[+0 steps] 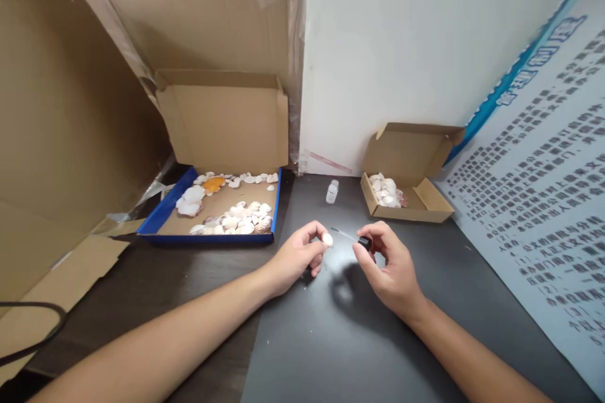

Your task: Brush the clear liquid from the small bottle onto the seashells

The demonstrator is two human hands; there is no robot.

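Note:
Between the thumb and fingers of my left hand point(302, 250) is a small white seashell point(328, 240). My right hand point(388, 267) is closed on a black brush cap point(364, 243), from which a thin clear stem with a dark tip points left toward the shell. A small gap separates the tip from the shell. Behind both hands a small clear bottle point(332, 192) with a white label stands upright on the dark table point(302, 346).
At the left, an open blue-edged cardboard box point(161, 227) holds many seashells and an orange one point(214, 184). A smaller open box point(416, 214) with white shells stands at the right. Cardboard and a white panel point(387, 44) rise behind; a printed sheet point(534, 157) borders the right.

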